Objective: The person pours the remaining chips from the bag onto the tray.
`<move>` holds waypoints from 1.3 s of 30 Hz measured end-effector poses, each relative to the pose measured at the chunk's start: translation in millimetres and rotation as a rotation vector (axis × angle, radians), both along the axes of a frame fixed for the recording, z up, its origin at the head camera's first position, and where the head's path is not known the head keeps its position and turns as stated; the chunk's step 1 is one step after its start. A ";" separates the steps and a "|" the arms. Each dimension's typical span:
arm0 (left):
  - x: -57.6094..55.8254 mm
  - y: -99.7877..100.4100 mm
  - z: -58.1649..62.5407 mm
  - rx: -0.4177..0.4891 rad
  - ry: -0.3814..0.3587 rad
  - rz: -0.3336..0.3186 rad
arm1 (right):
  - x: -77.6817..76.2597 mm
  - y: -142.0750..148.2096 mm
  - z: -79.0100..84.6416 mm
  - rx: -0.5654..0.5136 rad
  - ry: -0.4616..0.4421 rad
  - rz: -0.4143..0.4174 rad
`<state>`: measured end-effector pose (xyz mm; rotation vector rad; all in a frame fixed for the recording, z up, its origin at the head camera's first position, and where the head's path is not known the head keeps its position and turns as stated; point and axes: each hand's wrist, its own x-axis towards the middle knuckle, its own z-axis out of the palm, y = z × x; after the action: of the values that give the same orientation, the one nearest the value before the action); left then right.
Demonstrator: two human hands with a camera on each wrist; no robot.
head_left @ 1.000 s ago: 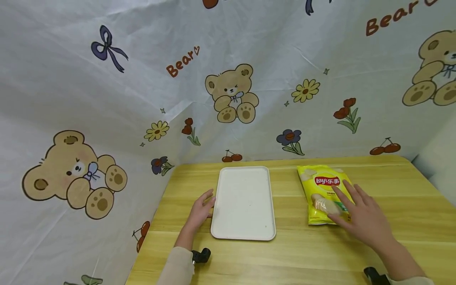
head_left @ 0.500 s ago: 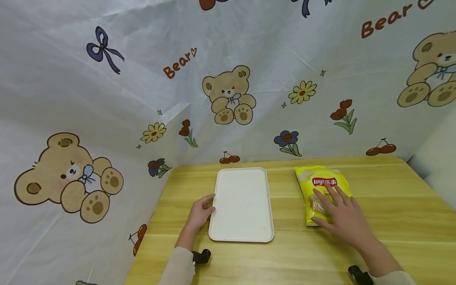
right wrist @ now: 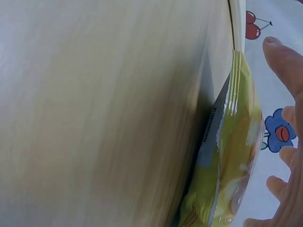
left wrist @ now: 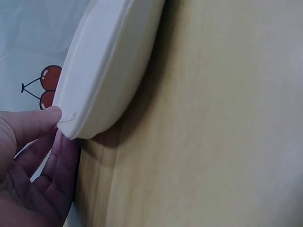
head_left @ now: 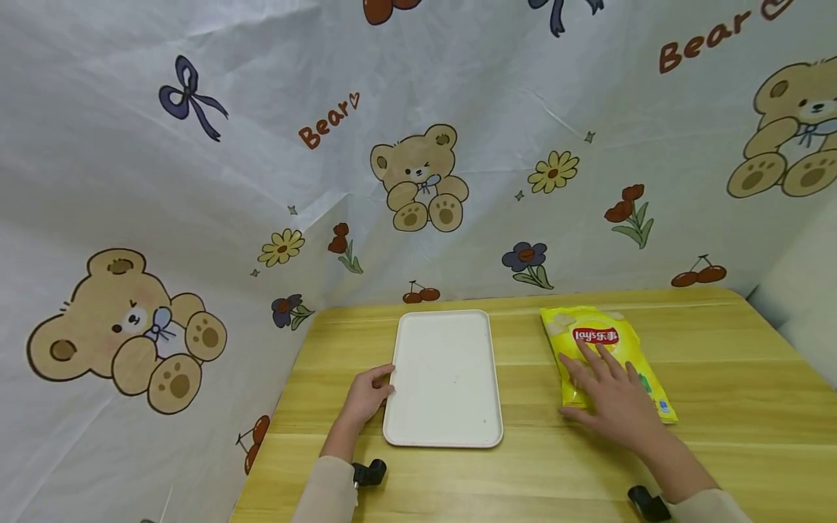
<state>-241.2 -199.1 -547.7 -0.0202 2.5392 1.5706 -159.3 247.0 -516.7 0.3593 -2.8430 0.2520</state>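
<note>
A white rectangular tray (head_left: 442,378) lies flat on the wooden table, left of the middle. At its left edge my left hand (head_left: 366,396) pinches the rim; the left wrist view shows the thumb (left wrist: 38,124) on top of the tray (left wrist: 92,61) and the other fingers below. To the right lies a yellow Lay's bag of chips (head_left: 588,327). Over its lower part hovers my right hand (head_left: 611,403), fingers spread. In the right wrist view a gap shows between those fingers (right wrist: 281,59) and the chip bag (right wrist: 236,156).
The wooden table (head_left: 536,472) carries both things, with bare wood between tray and bag. Behind and to the left hangs a pale cloth (head_left: 490,87) printed with bears and flowers. A black camera mount (head_left: 370,473) sits on the left wrist, another (head_left: 649,503) on the right.
My right hand has moved left across the chip bag, uncovering its lower right corner. My left hand's thumb and fingers have come onto the tray's rim. Tray and bag have stayed in place.
</note>
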 end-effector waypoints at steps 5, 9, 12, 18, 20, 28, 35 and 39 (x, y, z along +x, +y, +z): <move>1.4 0.7 -0.3 -0.001 0.002 0.009 | -1.8 -3.1 -5.3 0.031 -0.023 -0.001; 1.1 1.2 -1.0 -0.002 0.007 0.011 | -1.3 -6.0 -4.9 0.042 -0.069 -0.003; 1.0 0.6 -2.0 -0.010 0.016 0.007 | -1.4 -9.3 -5.1 0.053 -0.112 -0.004; 0.6 -0.4 -3.6 -0.011 0.013 0.009 | -2.5 -14.1 -6.0 0.096 -0.125 -0.002; 0.3 -0.8 -4.1 -0.009 0.013 0.005 | -3.5 -15.2 -6.3 0.111 -0.121 -0.001; -1.4 -1.3 -4.5 -0.012 0.020 0.011 | -7.6 -16.7 -6.2 0.158 -0.104 -0.017; -0.8 -0.9 -5.2 -0.011 0.009 0.019 | -9.7 -17.1 -6.6 0.174 -0.124 -0.024; -0.1 -0.9 -6.2 -0.010 0.003 0.025 | -11.1 -17.1 -8.2 0.182 -0.137 -0.022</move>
<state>-241.3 -200.0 -553.9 -0.0509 2.5583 1.5684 -170.4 229.9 -524.9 0.3598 -3.0123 0.0130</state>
